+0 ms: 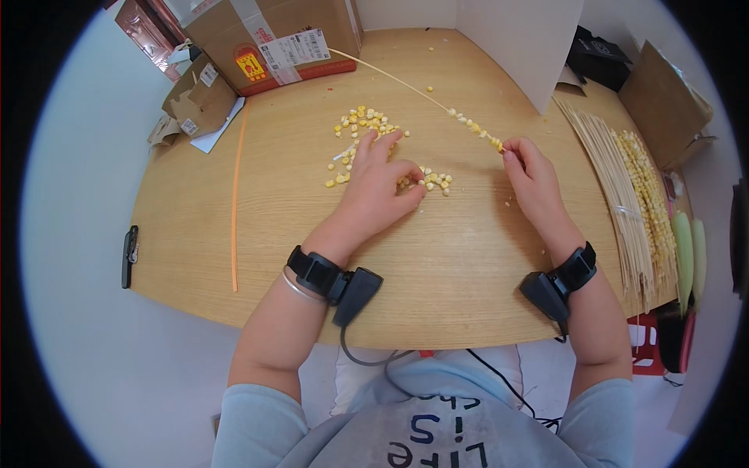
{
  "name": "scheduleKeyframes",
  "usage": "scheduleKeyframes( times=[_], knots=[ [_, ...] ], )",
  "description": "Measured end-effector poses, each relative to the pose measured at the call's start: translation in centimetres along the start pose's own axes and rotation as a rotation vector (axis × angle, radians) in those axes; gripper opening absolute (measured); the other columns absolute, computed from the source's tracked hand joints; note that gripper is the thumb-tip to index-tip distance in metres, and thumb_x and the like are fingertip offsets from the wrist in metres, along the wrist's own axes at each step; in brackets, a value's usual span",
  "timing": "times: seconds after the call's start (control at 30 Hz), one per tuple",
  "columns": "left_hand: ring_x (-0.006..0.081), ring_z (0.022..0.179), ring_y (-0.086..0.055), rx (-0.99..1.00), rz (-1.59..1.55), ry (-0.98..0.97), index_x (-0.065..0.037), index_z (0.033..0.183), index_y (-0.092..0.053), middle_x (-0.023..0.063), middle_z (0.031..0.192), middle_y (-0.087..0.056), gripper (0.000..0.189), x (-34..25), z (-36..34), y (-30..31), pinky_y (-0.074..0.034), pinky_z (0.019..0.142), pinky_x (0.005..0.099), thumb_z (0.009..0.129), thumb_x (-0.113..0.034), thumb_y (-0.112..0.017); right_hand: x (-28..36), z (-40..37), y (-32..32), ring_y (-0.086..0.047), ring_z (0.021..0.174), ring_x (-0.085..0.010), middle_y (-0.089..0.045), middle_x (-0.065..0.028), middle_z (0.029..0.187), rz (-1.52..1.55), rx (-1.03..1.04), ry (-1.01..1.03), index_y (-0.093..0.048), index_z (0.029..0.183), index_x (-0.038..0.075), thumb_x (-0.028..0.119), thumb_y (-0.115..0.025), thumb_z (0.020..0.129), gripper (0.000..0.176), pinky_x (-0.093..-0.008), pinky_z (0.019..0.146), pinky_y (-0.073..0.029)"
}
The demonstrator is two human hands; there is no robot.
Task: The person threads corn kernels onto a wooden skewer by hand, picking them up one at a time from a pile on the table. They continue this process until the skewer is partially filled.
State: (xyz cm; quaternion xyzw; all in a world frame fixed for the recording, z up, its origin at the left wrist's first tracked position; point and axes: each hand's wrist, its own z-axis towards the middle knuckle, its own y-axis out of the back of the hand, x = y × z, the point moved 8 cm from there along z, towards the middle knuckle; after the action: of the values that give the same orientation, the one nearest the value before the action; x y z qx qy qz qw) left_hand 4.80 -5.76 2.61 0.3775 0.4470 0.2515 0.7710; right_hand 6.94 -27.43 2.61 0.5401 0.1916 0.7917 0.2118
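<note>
My right hand pinches the near end of a long thin wooden skewer. Yellow and pale corn kernels are threaded on the skewer close to my fingertips, and its bare length reaches up and left in front of the cardboard box. Over the table, my left hand has thumb and index finger closed on what looks like a corn kernel, the other fingers spread. Loose corn kernels lie scattered beyond that hand, and more kernels sit just right of its fingertips, partly hidden.
On the right lie a bundle of bare skewers, skewers full of kernels and corn cobs. A large cardboard box and small carton stand back left. An orange strip crosses the left side; a white panel stands behind.
</note>
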Motion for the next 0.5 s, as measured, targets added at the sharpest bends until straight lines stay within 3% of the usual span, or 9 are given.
scheduleKeyframes(
  times=[0.27, 0.5],
  knots=[
    [0.043, 0.134, -0.019, -0.06, 0.022, -0.065, -0.012, 0.089, -0.067, 0.0165, 0.139, -0.037, 0.013, -0.5, 0.0, -0.3, -0.022, 0.109, 0.0506, 0.077, -0.017, -0.068, -0.2, 0.0, 0.0, -0.057, 0.072, -0.0215, -0.061, -0.0122, 0.08, 0.0, -0.007, 0.019, -0.055, 0.099, 0.001, 0.013, -0.052, 0.092, 0.015, -0.0321, 0.065, -0.044],
    [0.0379, 0.129, -0.028, -0.083, -0.026, -0.099, -0.009, 0.078, -0.064, 0.0152, 0.132, -0.043, 0.006, -1.2, 0.1, 0.5, -0.025, 0.107, 0.047, 0.073, -0.01, -0.068, -0.2, 0.0, -0.1, -0.057, 0.071, -0.021, -0.06, -0.0119, 0.079, -0.019, 0.013, 0.003, -0.055, 0.098, 0.001, 0.013, -0.052, 0.092, 0.014, -0.0319, 0.065, -0.044]
  ],
)
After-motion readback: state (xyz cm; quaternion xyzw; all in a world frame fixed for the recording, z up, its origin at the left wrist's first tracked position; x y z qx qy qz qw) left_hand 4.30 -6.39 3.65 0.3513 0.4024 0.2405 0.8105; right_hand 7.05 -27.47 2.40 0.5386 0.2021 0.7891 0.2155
